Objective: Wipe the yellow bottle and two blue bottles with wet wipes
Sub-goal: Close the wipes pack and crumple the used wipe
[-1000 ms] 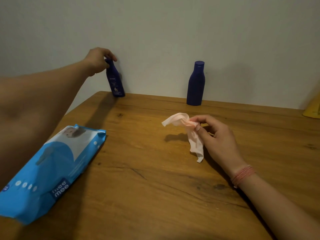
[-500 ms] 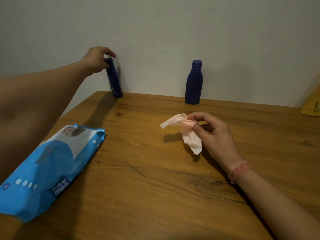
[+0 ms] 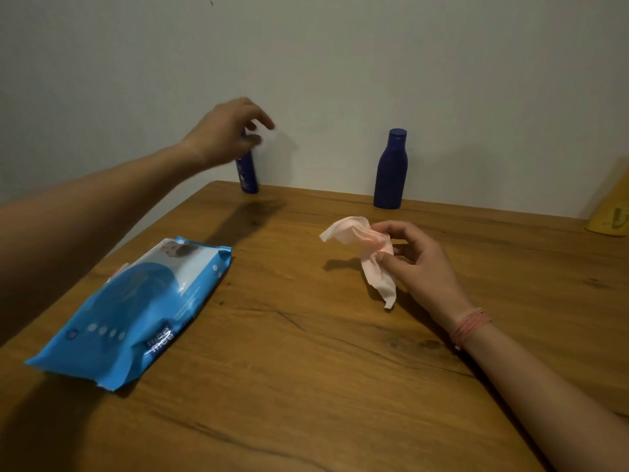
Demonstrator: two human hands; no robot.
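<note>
Two hands work over a wooden table [image 3: 306, 386], and the pack of wet wipes [image 3: 136, 308] serves as the landmark. The pack is blue and lies flat nearest the viewer on the left, its long axis running diagonally from the near-left edge toward the far right, with its pale flap end pointing away.

To the right of the pack, at about the same depth, the right hand [image 3: 422, 264] hovers low over the wood with a pink thread band [image 3: 471, 327] on its wrist. Its thumb and fingers are curled and pinch a crumpled pinkish wet wipe [image 3: 369, 253]; one loose corner of the wipe points left toward the pack, and a longer tail hangs down toward the table.

Beyond the pack, against the pale wall [image 3: 340, 63], the small blue bottle [image 3: 247, 173] stands roughly upright at the far edge of the table, long axis vertical. The left hand [image 3: 226, 132] is blurred in front of its top and hides the cap; its fingers look loosely spread, and I cannot tell whether they touch the bottle.

Farther right of the pack along the same wall, the larger blue bottle [image 3: 391, 170] stands upright, cap up, untouched. At the far right edge, the yellow bottle [image 3: 611, 216] shows only in part, cut off by the frame.
</note>
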